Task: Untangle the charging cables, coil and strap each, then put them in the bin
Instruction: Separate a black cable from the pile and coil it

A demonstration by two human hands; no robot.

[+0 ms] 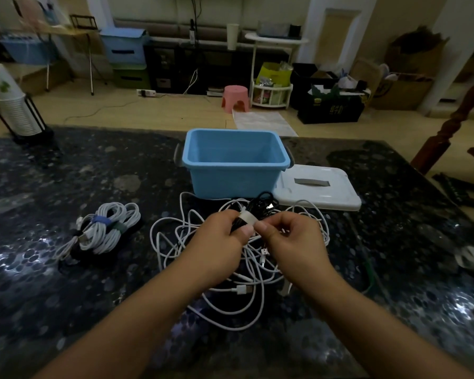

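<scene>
The blue bin (234, 162) stands open-topped on the dark table (66, 283), so a hand can come down into it from above. Just in front of the bin, a loose tangle of white cables (203, 258) spreads over the table and blocks a low path along the surface. Both hands, the left hand (219, 242) and right hand (290, 239), hover above that tangle. Right of the bin, touching its base, lies the white lid (320, 190). Left of the bin and nearer the person sit strapped cable bundles (104, 231); bare table lies between them and the bin. Far left of the bin stands a cup rack (19, 110).
</scene>
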